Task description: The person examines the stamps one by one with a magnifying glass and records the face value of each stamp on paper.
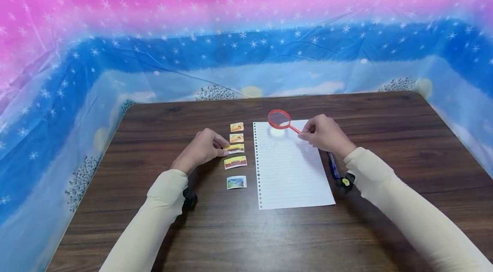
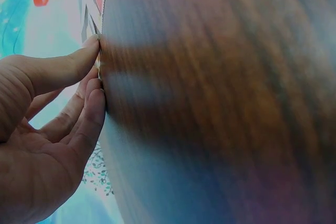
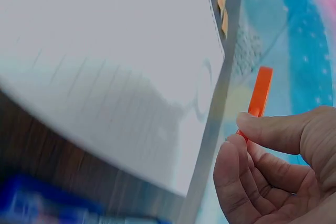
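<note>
My left hand (image 1: pixel 202 147) is at the left end of a yellow and red postage stamp (image 1: pixel 236 148), thumb and fingertips pinching its edge down at the tabletop. That stamp is third from the back in a column: two orange stamps (image 1: pixel 236 138) lie behind it, another yellow and red stamp (image 1: pixel 236 162) and a green-blue stamp (image 1: pixel 236 182) in front. Between thumb and fingers my right hand (image 1: pixel 325 135) pinches the handle of a red magnifying glass (image 1: pixel 279 119). Its lens is over the far end of a lined sheet (image 1: pixel 294 177), casting a bright spot. The right wrist view shows the orange-red handle (image 3: pixel 260 93).
Faint writing (image 1: pixel 268 145) marks the sheet's upper left, beside its punched holes. A blue pen (image 1: pixel 333 165) lies along the sheet's right edge, near my right wrist. The brown wooden table (image 1: pixel 173 237) meets a pink and blue snowflake cloth (image 1: pixel 231 45) at its back and sides.
</note>
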`<state>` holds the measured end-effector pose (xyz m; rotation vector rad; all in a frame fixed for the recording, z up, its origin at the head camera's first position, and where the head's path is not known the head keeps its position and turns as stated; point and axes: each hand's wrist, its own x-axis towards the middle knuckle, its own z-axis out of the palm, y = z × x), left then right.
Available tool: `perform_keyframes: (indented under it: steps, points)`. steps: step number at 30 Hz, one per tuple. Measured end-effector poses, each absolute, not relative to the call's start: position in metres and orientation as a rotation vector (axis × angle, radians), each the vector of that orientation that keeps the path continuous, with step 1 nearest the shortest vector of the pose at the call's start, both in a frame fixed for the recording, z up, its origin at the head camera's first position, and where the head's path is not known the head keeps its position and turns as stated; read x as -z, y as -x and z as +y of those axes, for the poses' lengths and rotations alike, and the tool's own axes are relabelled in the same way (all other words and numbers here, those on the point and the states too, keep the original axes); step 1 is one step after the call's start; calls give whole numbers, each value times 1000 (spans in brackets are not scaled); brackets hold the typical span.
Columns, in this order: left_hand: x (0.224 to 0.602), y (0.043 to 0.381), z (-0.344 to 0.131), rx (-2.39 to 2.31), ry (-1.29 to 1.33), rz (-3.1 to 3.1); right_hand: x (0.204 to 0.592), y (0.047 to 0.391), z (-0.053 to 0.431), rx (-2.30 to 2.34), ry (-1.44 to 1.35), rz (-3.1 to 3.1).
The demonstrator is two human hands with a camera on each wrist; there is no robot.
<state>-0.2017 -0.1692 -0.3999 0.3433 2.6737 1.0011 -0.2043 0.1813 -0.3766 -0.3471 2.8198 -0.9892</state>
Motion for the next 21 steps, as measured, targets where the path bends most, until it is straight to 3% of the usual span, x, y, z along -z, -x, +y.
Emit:
perform_keyframes:
  steps: [21]
  points:
    - [399, 201, -170, -1002, -350, 2674, 396, 195, 114, 909, 567, 2793]
